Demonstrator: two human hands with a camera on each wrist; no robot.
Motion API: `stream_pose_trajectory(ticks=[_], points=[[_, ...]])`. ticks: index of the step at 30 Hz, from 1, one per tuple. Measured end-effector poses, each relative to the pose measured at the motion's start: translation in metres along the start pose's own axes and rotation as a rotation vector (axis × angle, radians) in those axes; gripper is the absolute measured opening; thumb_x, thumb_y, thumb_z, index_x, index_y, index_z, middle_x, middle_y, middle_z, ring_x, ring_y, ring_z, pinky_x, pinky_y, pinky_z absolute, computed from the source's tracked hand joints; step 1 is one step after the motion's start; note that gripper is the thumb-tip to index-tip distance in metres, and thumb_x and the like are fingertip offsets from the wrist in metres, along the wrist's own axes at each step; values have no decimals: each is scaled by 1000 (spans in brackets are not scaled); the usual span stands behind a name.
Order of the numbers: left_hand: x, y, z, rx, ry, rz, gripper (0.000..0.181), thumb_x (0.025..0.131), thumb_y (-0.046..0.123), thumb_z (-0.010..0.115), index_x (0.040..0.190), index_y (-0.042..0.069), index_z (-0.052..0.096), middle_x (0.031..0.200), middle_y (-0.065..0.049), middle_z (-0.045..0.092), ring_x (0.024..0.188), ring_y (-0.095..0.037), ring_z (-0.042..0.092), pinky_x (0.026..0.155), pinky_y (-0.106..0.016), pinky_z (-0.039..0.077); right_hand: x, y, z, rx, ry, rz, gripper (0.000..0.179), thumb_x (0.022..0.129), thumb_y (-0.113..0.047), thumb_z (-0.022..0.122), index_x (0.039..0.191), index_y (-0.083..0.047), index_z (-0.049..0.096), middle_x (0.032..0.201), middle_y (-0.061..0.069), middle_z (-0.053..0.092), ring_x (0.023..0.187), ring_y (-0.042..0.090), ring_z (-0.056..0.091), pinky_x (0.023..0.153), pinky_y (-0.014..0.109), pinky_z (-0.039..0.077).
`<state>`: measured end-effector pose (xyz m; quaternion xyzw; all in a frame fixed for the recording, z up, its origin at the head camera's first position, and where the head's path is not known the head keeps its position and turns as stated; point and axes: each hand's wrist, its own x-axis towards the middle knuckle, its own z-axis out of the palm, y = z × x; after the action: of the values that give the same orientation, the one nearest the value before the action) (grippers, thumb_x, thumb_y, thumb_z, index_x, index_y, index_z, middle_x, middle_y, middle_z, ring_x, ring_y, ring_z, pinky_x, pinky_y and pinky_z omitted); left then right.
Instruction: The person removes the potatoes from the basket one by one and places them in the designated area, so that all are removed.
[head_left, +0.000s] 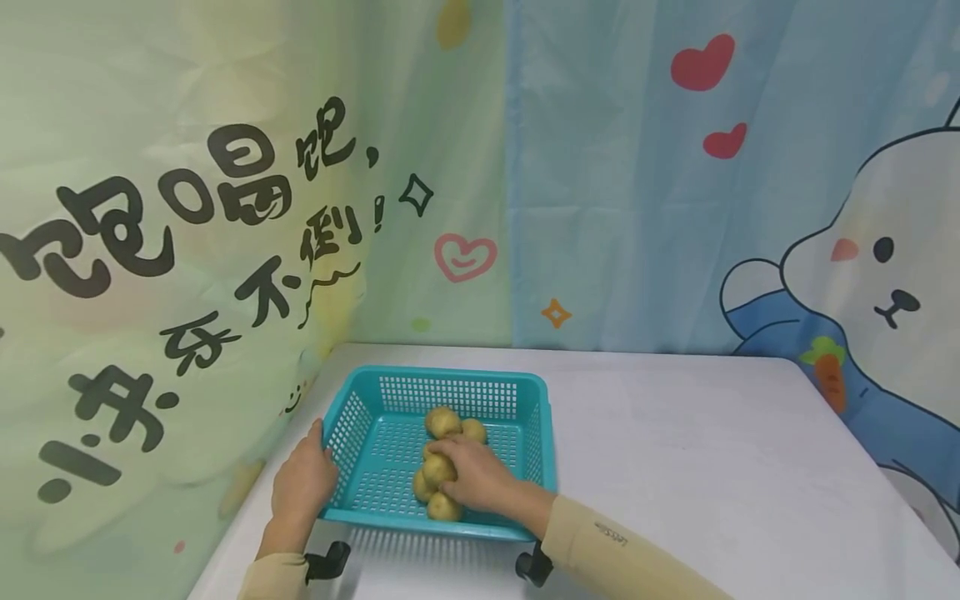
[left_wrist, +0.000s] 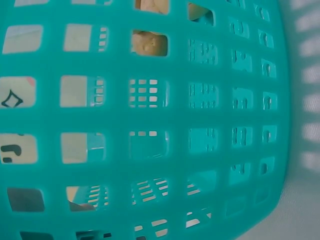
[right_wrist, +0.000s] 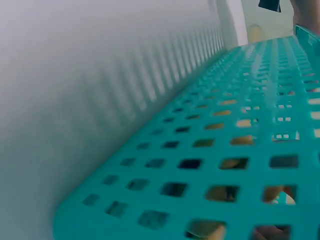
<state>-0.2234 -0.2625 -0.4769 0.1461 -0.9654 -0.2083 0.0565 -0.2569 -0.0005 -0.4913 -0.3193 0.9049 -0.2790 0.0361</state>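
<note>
A turquoise plastic basket (head_left: 375, 500) with perforated walls stands on the white table, several potatoes (head_left: 444, 507) inside it. My left hand (head_left: 303, 479) grips the basket's left side at the rim. In the left wrist view the basket wall (left_wrist: 175, 117) fills most of the frame, and a potato (left_wrist: 150, 44) shows through its holes. My right hand (head_left: 480, 475) reaches over the basket's right front corner, its fingers curled over a potato (head_left: 438, 469) in the group. Two potatoes (head_left: 443, 422) lie behind that hand. The right wrist view looks along the outer basket wall (right_wrist: 200, 165).
The white table (head_left: 712, 467) extends to the right of the basket. Behind it hangs a printed curtain (head_left: 600, 167), and another printed cloth (head_left: 187, 350) runs along the left edge. A black wrist mount (head_left: 327, 562) sits under the left wrist, another (head_left: 534, 566) under the right.
</note>
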Motion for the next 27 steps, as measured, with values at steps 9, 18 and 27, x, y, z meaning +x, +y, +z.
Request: stream_pose_trajectory(ticks=[9,18,27], points=[[-1,1,-1,-4,1,5,54,99,8,46,149,-6,29,129,-33,53,108,-47,58,83,-57,48,-1,1,1,75,46,12,54,82,-16,76,132,-12,58,127,4,62,111,23,60,84,33,52],[0,2,0,-10,6,-9,55,99,8,46,149,-6,29,131,-32,52,109,-46,58,84,-57,48,-2,8,-26,328,154,41,49,82,-9,74,128,-3,58,120,11,60,96,22,60,69,28,54],[0,0,0,-13,-12,-8,55,100,9,44,150,-5,27,136,-32,48,114,-48,54,87,-58,46,-18,27,-56,437,234,78,46,84,-11,75,126,-7,55,120,8,58,94,22,61,65,25,54]])
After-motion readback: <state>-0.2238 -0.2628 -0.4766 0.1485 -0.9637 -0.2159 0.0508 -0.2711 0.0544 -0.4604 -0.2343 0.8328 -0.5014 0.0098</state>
